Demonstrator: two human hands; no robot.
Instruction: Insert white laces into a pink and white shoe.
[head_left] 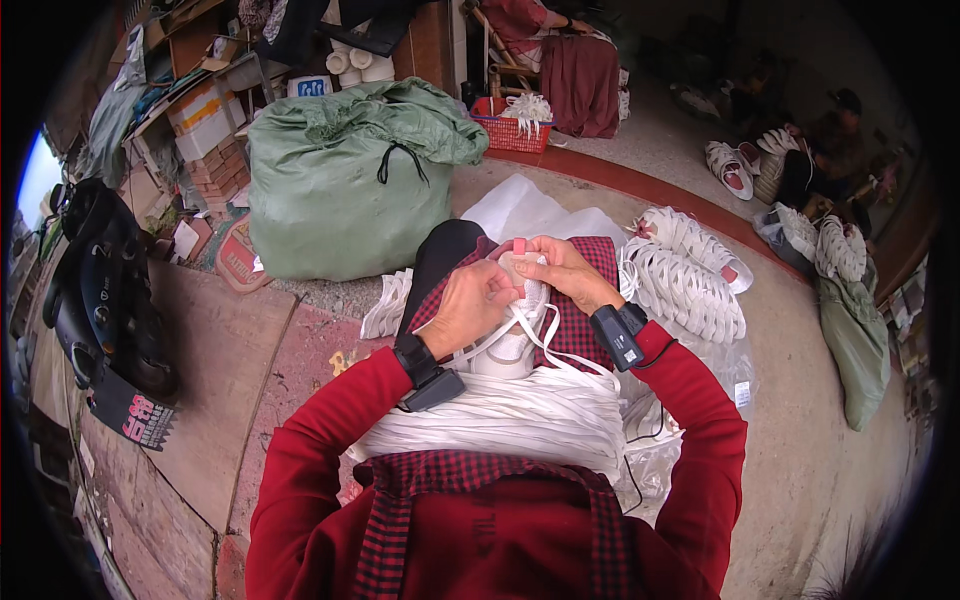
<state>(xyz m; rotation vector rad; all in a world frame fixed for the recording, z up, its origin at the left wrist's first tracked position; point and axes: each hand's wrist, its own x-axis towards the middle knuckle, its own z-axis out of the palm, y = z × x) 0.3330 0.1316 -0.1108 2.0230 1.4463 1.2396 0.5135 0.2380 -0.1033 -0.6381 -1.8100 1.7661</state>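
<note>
A white sneaker (pixel 507 357) rests on my lap, its toe toward me and its tongue with a pink pull tab (pixel 519 246) away from me. My right hand (pixel 572 272) is closed around the tongue and upper opening, thumb on top. At the lacing holes, my left hand (pixel 470 304) pinches with thumb and fingers at a white shoelace (pixel 550 335); the fingertips partly hide it. Loose lace loops over the shoe and trails to the right. Across my lap, nearer me, lies a thick bundle of white shoelaces (pixel 490 415).
Rows of white sneakers (pixel 685 275) stand at my right beside clear plastic. Ahead sit a big green sack (pixel 345 185) and a red basket (pixel 512 128) of laces. A black scooter (pixel 110 290) is at left. Other people sit at the back, one in a chair (pixel 500 60).
</note>
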